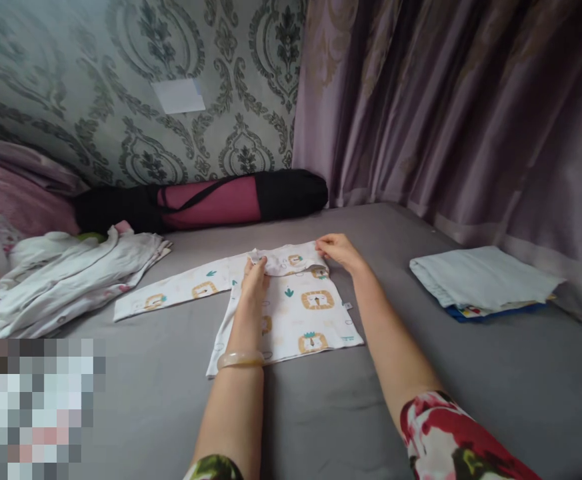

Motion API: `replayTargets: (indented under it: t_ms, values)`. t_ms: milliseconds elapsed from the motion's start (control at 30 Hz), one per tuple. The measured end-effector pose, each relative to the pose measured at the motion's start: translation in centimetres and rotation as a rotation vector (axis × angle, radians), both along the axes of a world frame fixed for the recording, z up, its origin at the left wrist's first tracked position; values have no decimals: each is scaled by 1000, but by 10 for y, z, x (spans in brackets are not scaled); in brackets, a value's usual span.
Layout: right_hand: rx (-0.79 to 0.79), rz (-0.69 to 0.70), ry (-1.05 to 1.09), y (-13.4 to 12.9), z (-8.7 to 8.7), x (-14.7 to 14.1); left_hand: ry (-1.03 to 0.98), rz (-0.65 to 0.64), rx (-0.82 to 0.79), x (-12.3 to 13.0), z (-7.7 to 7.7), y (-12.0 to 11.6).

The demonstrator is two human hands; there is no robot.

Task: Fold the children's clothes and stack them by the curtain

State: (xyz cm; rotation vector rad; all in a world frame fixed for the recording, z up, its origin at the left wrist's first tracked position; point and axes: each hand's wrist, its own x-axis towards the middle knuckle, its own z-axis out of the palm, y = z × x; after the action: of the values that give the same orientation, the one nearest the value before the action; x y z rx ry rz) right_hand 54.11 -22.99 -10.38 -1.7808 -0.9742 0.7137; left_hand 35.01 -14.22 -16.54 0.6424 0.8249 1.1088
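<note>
A small white long-sleeved shirt (291, 313) printed with lions and green leaves lies on the grey bed sheet (315, 420). One sleeve (181, 290) stretches out flat to the left, while the other is folded across the top of the body. My left hand (255, 277) grips the cuff end of that folded sleeve near the collar, its fingers closed on the cloth. At the upper right shoulder my right hand (338, 250) pinches the fabric at the fold. A pale bangle sits on my left wrist.
A pile of white clothes (95, 280) lies at left, and folded pale clothing (485, 280) at right. Along the patterned wall rests a long black and maroon bag (211, 200). Purple curtains (421, 120) hang at the right edge. A blurred patch covers the lower left.
</note>
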Motion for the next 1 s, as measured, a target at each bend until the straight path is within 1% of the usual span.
replayTargets:
  t_ms: [33,67,100,167,233,367,433,533,633,733,800,867,933,967,1000]
  values:
    - [-36,-51,-39,-5,-4,10,52,7,8,-1,2,-1]
    - [-77,-68,-72,-9,-8,17,106,7,10,-3,3,-2]
    - [-112,-52,-88,-12,-13,23,156,1,8,-4,5,-4]
    - [-151,41,-95,-17,-21,28,214,-10,9,-6,7,-5]
    - [-160,129,-150,-19,-27,27,231,-12,25,-7,8,-5]
    - [-203,223,-431,-20,-27,20,225,11,52,-7,6,-2]
    - [-234,262,-482,-20,-25,20,232,53,53,-8,5,0]
    - [-291,306,-450,-19,-23,21,242,85,63,-12,4,2]
    - [-334,315,-388,-20,-21,25,231,79,97,-15,4,2]
    - [-314,336,-283,-21,-22,31,234,77,112,-17,6,0]
    - [-232,290,-197,-20,-24,35,226,75,116,-17,7,0]
    - [-74,126,-167,-15,-28,39,216,72,124,-17,7,0]
    - [88,-41,-211,-5,-29,37,215,69,129,-16,8,0]
    - [139,-77,-245,1,-30,34,212,69,130,-16,8,1]
    - [160,-74,-280,6,-29,29,203,67,132,-16,7,1]
